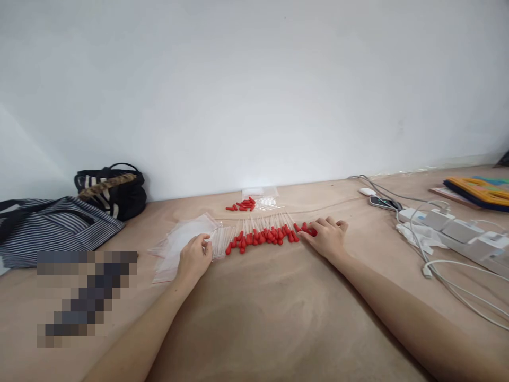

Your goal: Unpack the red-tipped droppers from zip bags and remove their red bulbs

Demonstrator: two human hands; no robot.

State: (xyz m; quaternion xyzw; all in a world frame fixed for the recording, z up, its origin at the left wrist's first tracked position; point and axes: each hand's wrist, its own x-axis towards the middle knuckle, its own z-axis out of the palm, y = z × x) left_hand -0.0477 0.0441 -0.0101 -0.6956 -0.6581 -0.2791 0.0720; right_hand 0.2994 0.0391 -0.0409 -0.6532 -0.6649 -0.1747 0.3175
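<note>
A row of glass droppers with red rubber bulbs [264, 233] lies across the brown table [254, 318]. My right hand [328, 236] rests on the row's right end, fingers touching the red bulbs there. My left hand [194, 257] pinches the edge of a clear plastic zip bag [186, 236] from a small pile at the row's left end. Farther back lie several loose red bulbs [243, 205] beside another clear bag [262, 197].
A striped cloth bag [51, 228] and a black bag [113, 190] sit at the left by the wall. At the right are a power strip with chargers and white cables [457, 233], a phone [382, 202] and coloured boards [479, 191].
</note>
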